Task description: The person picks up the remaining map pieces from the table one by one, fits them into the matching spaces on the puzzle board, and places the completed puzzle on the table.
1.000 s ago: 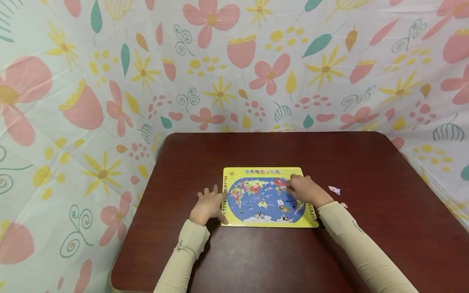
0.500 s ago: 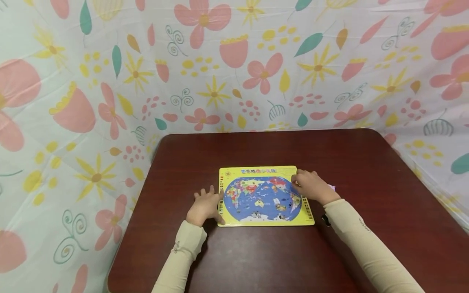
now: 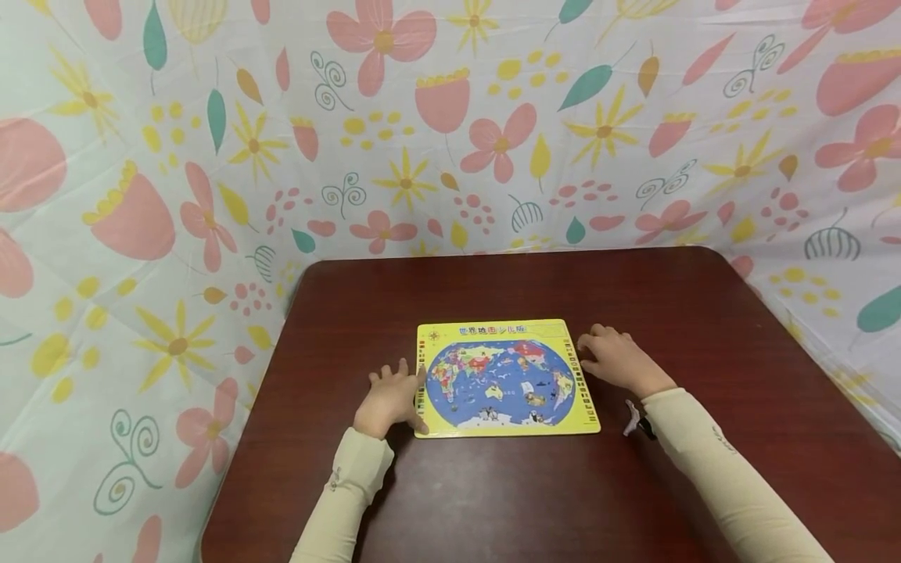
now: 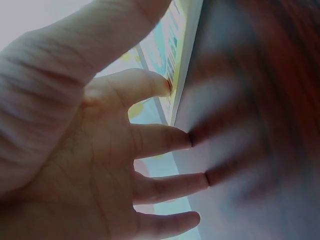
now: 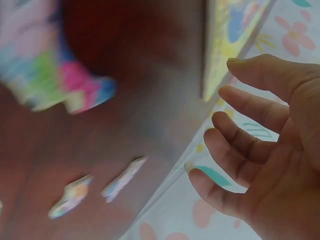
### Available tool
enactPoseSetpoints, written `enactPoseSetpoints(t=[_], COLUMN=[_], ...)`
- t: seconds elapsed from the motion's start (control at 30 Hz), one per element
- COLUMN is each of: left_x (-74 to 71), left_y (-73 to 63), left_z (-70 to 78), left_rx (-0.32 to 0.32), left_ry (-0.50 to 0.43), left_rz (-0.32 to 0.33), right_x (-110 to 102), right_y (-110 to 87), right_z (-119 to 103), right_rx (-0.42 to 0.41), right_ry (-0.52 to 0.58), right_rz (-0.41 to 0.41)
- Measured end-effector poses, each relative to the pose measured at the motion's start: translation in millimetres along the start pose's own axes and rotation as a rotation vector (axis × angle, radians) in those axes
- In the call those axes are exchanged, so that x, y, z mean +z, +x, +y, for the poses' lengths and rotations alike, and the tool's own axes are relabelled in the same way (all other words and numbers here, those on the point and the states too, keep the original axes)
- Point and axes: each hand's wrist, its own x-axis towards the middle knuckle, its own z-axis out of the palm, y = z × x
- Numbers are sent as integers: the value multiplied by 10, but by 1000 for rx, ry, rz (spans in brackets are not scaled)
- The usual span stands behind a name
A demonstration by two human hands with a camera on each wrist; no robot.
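Observation:
A yellow-bordered world map puzzle board (image 3: 510, 375) lies flat on the table in the head view, its map area filled with coloured pieces. My left hand (image 3: 389, 397) rests at the board's left edge with fingers spread. In the left wrist view a fingertip (image 4: 162, 86) touches the board's side, and other fingertips meet the tabletop. Just off the board's right edge is my right hand (image 3: 622, 360). Its fingers are loosely bent with nothing between them in the right wrist view. A blurred colourful puzzle piece (image 5: 40, 70) shows there, close to the camera.
Two smaller loose pieces, one orange and white (image 5: 72, 196) and one pale (image 5: 125, 178), lie on the dark red table (image 3: 450, 289). One piece (image 3: 631, 418) shows beside the right sleeve (image 3: 725, 469). A flower-patterned curtain (image 3: 450, 156) borders the table at the back and left.
My right hand has moved right, from over the map's upper right part to outside the board. The left hand stays at the left edge. The whole head view has shifted slightly.

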Motion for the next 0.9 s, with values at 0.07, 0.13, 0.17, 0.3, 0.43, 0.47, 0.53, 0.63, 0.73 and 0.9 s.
enactPoseSetpoints(t=[0.07, 0.13, 0.17, 0.3, 0.43, 0.47, 0.53, 0.63, 0.73, 0.9], left_x=[16, 32, 37, 40, 19, 15, 15, 21, 30, 27], left_y=[0, -1, -2, 4, 10, 17, 29, 41, 44, 39], left_z=[-12, -32, -42, -70, -58, -52, -45, -43, -46, -34], left_rx=[3, 2, 0, -9, 2, 6, 11, 10, 8, 11], left_ry=[2, 9, 14, 16, -8, -13, -16, -12, -6, -4], left_rz=[1, 0, -1, -4, -4, -2, 4, 13, 14, 3], right_x=[14, 31, 38, 51, 22, 13, -2, -15, -18, -28], right_y=[-41, -77, -93, -141, -201, -218, -245, -267, -276, -279], right_z=[43, 85, 102, 184, 280, 307, 357, 440, 519, 631], right_rx=[5, 15, 20, 51, 85, 93, 102, 106, 108, 100], right_ry=[-6, -10, -11, -18, -38, -39, -36, -28, -40, -61], right_rz=[-7, -13, -16, -13, -21, -26, -34, -39, -43, -48])
